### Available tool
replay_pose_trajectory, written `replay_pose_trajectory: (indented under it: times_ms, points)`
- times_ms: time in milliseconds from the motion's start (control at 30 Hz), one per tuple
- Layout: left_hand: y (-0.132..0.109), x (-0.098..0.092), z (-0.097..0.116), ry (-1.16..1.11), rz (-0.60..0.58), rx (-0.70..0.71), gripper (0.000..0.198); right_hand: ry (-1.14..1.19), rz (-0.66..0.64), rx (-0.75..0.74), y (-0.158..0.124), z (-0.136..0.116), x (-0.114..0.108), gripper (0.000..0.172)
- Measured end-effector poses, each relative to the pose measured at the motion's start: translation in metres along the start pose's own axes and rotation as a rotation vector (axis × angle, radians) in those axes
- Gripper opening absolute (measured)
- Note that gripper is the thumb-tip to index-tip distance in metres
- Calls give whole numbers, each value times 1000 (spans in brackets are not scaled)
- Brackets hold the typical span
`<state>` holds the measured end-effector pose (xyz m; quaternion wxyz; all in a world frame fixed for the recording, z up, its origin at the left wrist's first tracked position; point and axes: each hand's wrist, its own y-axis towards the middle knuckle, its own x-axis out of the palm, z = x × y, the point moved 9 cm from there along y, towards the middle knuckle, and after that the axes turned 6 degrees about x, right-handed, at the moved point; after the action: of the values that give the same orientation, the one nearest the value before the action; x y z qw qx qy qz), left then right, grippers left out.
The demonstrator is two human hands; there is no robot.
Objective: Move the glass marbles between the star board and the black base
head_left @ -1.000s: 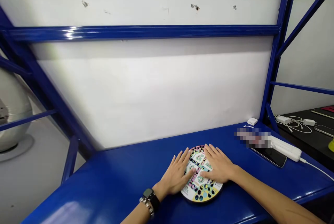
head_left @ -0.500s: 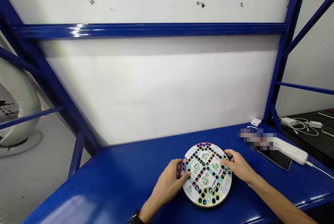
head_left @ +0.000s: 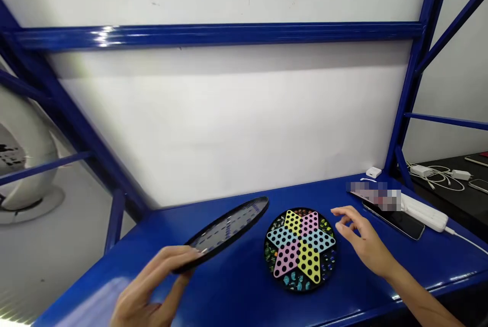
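My left hand (head_left: 156, 276) grips the near edge of a round game-board lid (head_left: 231, 228), tilted in the air over the blue table with its dark-rimmed underside partly in view. To its right a round Chinese checkers board (head_left: 300, 250) lies flat, showing a six-pointed star in yellow, pink and blue dotted with dark holes. Glass marbles (head_left: 296, 281) in several colours sit in the black compartments around the star. Just right of that board my right hand (head_left: 362, 240) hovers, fingers curved and apart, holding nothing.
A dark phone (head_left: 394, 221) and a white power strip (head_left: 425, 211) with a cable lie at the right of the blue table (head_left: 244, 296). Behind them is a small white case (head_left: 373, 172). Blue frame bars (head_left: 221, 34) cross the white wall panel.
The printed lid has come off the round board and moved left and up in my left hand. The star board and marbles now show. My right hand has let go and moved right.
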<state>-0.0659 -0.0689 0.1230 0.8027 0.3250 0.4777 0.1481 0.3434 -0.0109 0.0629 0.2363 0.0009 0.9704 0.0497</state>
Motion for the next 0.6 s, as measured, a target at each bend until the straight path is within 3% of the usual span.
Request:
replay_pose_trajectory:
  times_ms: [133,233,300,367,467,600]
  points:
    - [-45,71,-43,6,-396,-1,32,-83,-64,29,5,18,24,45]
    - [-59,97,-59,76,-490,-10,41,-161,-157,-12,2,18,40,47]
    - [-54,106,-55,73,-530,1,42,-243,-225,-41,-1,18,49,52]
    - [-41,112,-39,26,-542,6,42,-340,-290,-45,-3,20,56,60]
    - [-12,119,7,-79,-522,23,39,-456,-357,-39,-6,25,61,76]
    - [8,149,83,-141,-711,137,32,-523,-365,-57,-10,25,57,85]
